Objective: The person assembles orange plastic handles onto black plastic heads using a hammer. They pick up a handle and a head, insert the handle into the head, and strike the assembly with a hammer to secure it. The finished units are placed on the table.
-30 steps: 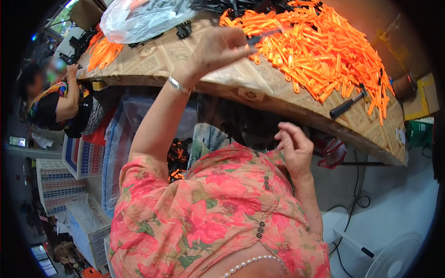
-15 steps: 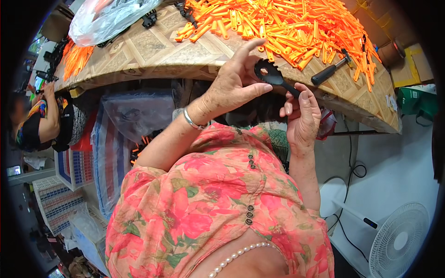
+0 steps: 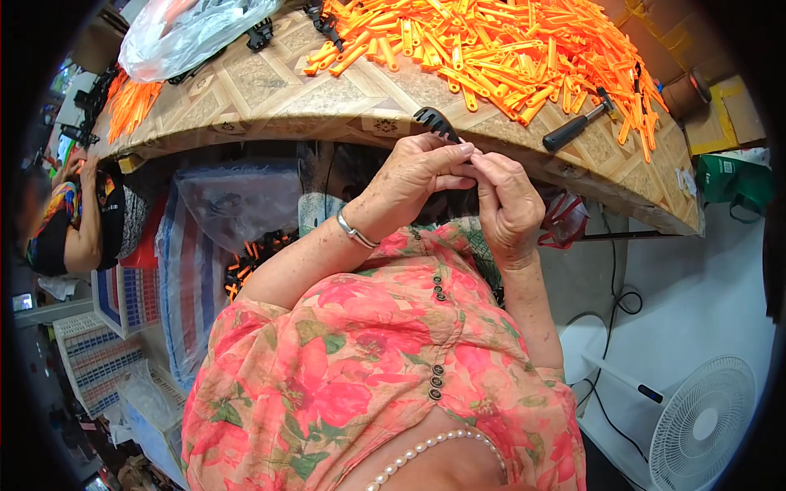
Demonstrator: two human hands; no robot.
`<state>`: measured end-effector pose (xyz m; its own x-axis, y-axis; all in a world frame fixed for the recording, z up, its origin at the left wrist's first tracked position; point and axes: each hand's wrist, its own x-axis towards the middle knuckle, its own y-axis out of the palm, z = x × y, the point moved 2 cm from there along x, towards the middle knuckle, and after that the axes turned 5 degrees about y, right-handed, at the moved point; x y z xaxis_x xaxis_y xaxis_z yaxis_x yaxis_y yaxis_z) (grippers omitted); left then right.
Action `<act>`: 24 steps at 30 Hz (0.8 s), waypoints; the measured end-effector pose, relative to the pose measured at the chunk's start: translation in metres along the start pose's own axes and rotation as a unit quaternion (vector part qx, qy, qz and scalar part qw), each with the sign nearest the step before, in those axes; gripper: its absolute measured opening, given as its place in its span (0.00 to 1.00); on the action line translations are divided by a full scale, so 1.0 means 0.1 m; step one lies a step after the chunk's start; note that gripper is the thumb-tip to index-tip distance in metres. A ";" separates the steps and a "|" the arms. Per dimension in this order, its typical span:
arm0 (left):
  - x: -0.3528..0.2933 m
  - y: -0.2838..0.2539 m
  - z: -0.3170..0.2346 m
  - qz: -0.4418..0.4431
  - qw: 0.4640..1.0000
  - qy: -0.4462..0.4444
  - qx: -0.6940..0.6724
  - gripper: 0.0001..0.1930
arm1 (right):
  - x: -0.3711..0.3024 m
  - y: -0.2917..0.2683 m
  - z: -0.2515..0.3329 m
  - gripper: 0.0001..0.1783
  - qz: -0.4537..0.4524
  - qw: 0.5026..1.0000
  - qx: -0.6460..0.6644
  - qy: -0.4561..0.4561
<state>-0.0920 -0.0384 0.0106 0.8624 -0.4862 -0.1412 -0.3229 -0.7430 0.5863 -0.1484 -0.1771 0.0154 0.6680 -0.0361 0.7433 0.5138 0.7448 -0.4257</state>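
Note:
A black pasta server head [image 3: 435, 123], toothed along its edge, juts up from my hands just in front of the table edge. My left hand [image 3: 417, 170] is closed around its neck, thumb on top. The fingers of my right hand [image 3: 506, 196] are closed and pressed against the left fingertips, at the server's stem end; the stem is hidden between the two hands. Beyond them lies a heap of orange plastic handles [image 3: 483, 49] on the table. A hammer [image 3: 577, 124] with a black grip rests to the right of the heap.
The patterned table [image 3: 270, 98] curves across the front. A clear plastic bag [image 3: 184, 41] and several black pieces [image 3: 260, 34] lie at its left. A striped bag [image 3: 196, 270] with a plastic sheet stands below, a white fan [image 3: 704, 421] at lower right. Another person [image 3: 70, 213] sits at far left.
My left hand has closed from an open pose onto the pasta server. Both hands have come together, and the server's head has shifted left and turned.

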 end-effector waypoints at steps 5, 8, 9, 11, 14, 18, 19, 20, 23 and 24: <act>0.05 -0.16 -0.03 0.018 0.995 0.054 -0.078 0.10 | 0.23 0.03 0.00 0.14 0.041 0.997 0.063 -0.023; 0.04 -0.19 -0.16 0.026 0.990 0.103 -0.092 0.11 | 0.44 0.07 -0.15 0.10 -0.023 0.998 0.007 0.051; 0.04 -0.21 -0.17 0.019 0.991 0.109 -0.076 0.12 | 0.51 0.11 -0.22 0.10 -0.002 0.997 -0.074 0.030; 0.05 -0.22 -0.23 0.008 0.992 0.121 -0.042 0.13 | 0.66 0.19 -0.37 0.10 0.030 0.982 -0.187 0.010; 0.06 -0.22 -0.27 -0.023 0.991 0.126 -0.040 0.15 | 0.79 0.34 -0.55 0.11 0.067 0.961 -0.268 0.016; 0.04 -0.30 -0.30 -0.043 0.991 0.126 -0.028 0.17 | 0.87 0.45 -0.65 0.09 0.098 0.945 -0.313 0.016; 0.04 -0.31 -0.30 -0.042 0.991 0.125 -0.031 0.18 | 0.87 0.45 -0.67 0.09 0.096 0.941 -0.323 0.012; 0.04 -0.31 -0.29 -0.040 0.991 0.124 -0.033 0.18 | 0.87 0.45 -0.69 0.08 0.095 0.938 -0.334 0.009; 0.04 -0.29 -0.28 -0.044 0.991 0.120 -0.048 0.19 | 0.87 0.35 -0.65 0.06 0.044 0.953 -0.301 0.013; 0.05 -0.29 -0.26 -0.045 0.990 0.118 -0.055 0.19 | 0.86 0.28 -0.60 0.06 0.021 0.959 -0.282 0.022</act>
<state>-0.0685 -0.0072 0.0140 0.9570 -0.2898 -0.0132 -0.2082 -0.7176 0.6646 -0.0439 -0.1993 0.0361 0.7101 -0.0515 0.7022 0.6873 0.2672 -0.6754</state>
